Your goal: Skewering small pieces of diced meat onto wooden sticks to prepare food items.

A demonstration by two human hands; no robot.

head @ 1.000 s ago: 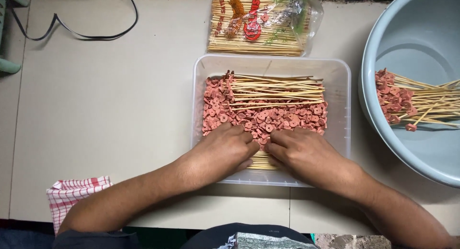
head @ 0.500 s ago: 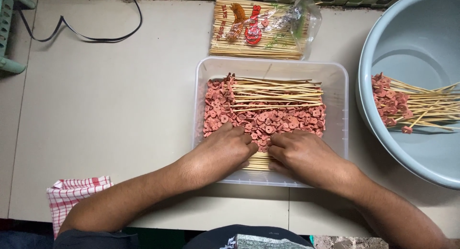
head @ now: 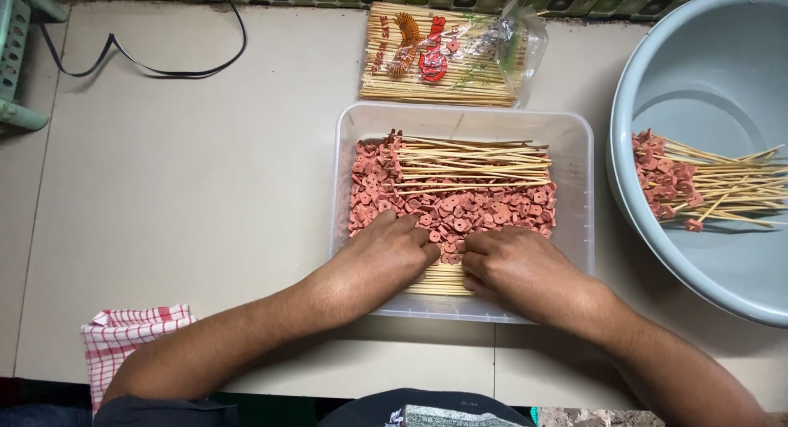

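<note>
Left hand (head: 384, 257), fingers curled together, palm down in the clear tub (head: 574, 140). Bare skewers (head: 439, 279) under both sets of fingertips, long axis left-right, tips hidden. Right hand (head: 515, 267), fingers bunched; whether they grip is unclear.

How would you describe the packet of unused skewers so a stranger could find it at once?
Start at the clear plastic tray in the middle of the table, where both hands rest. Just beyond its far edge lies a clear plastic packet of bamboo skewers. Unlike the skewers in the tray and the grey basin, these are bare, wrapped, with red and orange print.
</note>
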